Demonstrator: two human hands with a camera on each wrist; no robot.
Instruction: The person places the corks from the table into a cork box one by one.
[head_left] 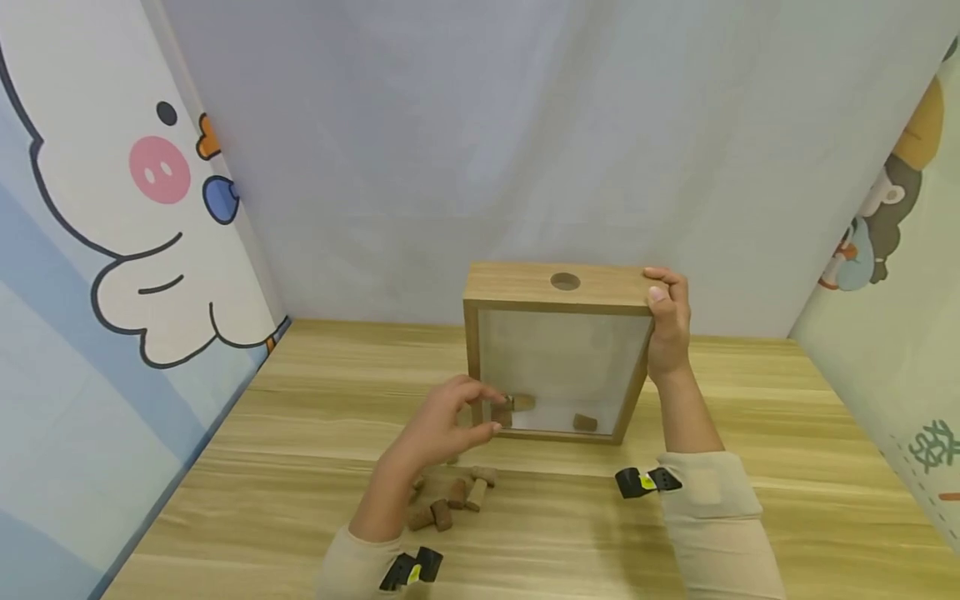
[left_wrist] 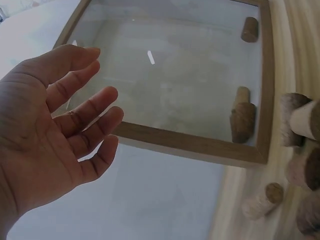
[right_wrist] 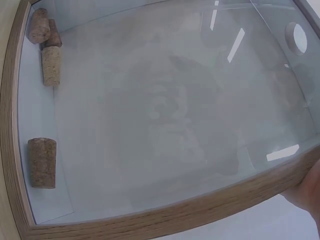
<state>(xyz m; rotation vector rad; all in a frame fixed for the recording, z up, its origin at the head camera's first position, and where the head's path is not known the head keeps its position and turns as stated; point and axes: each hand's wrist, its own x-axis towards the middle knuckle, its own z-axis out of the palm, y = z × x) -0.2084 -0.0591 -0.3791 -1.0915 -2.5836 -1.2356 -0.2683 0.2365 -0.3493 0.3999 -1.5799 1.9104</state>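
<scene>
The right hand (head_left: 670, 325) is gripping the box (head_left: 510, 283) by its upper right corner, standing it on the table (head_left: 750, 400). The left hand (head_left: 442, 421) is hovering, fingers parted, by its lower left. Inner corks (head_left: 585, 422) are lying at its bottom, loose corks (head_left: 457, 493) before it.

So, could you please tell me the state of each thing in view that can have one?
Wooden box: standing on the table, clear front in place
Hole in its top: open
Corks inside the box: resting at the bottom
Loose corks: out on the table
Left hand: empty, fingers loosely bent
Right hand: gripping the box's upper corner
</scene>
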